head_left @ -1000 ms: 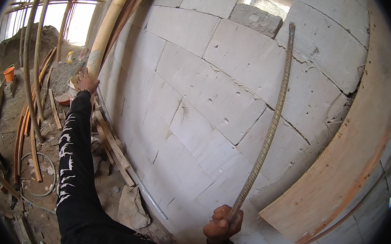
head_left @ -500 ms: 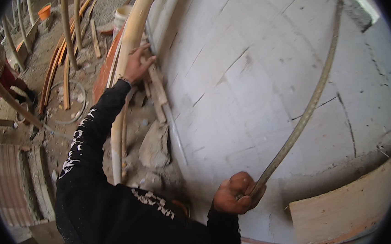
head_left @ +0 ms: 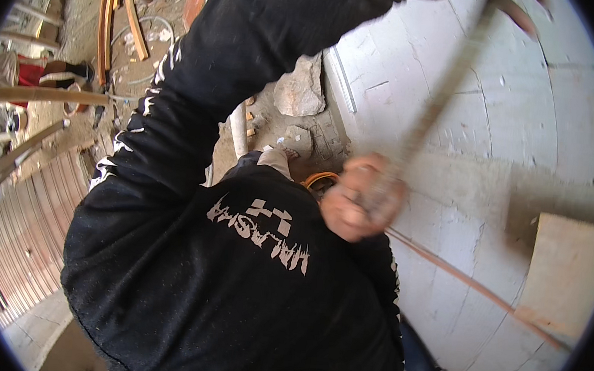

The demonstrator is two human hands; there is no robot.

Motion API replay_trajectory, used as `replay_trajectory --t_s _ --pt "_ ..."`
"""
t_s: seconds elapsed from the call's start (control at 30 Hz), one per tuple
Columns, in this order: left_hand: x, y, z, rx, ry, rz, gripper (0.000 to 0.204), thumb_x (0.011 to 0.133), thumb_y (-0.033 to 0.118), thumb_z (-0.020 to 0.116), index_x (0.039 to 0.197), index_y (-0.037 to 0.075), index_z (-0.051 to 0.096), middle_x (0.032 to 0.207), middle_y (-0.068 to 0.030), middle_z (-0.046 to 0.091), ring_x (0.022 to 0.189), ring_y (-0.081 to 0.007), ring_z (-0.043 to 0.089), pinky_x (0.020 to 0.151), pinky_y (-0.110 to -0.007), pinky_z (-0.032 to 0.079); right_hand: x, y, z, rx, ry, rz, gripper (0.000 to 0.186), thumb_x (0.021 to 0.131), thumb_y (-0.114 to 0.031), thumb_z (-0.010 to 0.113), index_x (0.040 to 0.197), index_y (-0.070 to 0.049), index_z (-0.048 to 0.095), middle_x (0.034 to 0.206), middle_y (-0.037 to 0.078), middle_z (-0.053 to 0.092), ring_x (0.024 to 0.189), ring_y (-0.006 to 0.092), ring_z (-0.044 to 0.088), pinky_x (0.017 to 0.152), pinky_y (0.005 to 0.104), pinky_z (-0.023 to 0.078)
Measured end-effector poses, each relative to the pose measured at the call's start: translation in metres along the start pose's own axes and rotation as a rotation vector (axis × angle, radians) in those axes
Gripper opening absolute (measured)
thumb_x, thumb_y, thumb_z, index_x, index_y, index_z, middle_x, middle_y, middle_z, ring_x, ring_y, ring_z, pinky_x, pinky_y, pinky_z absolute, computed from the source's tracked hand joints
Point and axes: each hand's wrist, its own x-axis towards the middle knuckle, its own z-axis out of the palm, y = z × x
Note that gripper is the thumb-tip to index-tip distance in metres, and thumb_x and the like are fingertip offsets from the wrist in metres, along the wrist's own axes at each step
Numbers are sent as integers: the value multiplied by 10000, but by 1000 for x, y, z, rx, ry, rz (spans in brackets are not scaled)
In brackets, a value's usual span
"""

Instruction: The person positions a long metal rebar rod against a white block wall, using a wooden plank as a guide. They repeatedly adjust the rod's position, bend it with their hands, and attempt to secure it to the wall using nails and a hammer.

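Right hand [head_left: 364,199]: fingers wrapped round the metal rod [head_left: 439,106] at its lower visible part; we do well to grip firmly. Metal rod: blurred, slanting upward before the pale block wall [head_left: 520,98]; we should guide it clear. Left hand [head_left: 519,17]: by the rod's upper part, partly cropped; we cannot tell whether its fingers close.

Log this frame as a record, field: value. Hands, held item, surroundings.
right hand: closed around a long rod
left hand: at the rod's upper visible part, cut off by the frame's top edge; grip unclear
rod: slanted, blurred
right side: pale block wall, pale board
ground: rough stone, wooden strips
far left: another person in red shorts
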Motion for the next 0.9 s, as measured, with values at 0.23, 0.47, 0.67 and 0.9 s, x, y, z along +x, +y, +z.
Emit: replay_trajectory --t_s 0.23,0.47,0.67,0.9 --pt "-58 -50 51 29 -275 186 368 1065 274 484 1225 -50 553 691 61 450 562 -15 358 495 -197 315 -84 -9 8 -233 -281 178 294 775 -239 742 811 1 575 772 157 607 697 325 591 668 418 487" --pt "-64 -31 98 311 -132 207 482 1033 193 515 1443 -55 462 713 15 525 599 -51 466 532 -219 409 -75 -49 -17 -289 -55 455 231 864 -52 670 1067 15 583 893 164 575 780 305 578 728 410 468" --pt "-16 3 159 60 -281 427 564 1032 179 537 1521 -18 338 714 59 480 533 -20 414 456 -201 368 32 -56 -67 -19 137 770 168 1024 -169 472 920 -47 527 678 -27 465 591 45 416 538 243 338" --pt "70 40 146 197 -941 552 724 1007 304 573 1572 24 218 1186 -147 624 1027 -197 607 827 -325 546 176 -22 -75 -105 387 503 272 1058 -245 462 879 -56 541 639 -45 453 518 73 404 487 287 349"
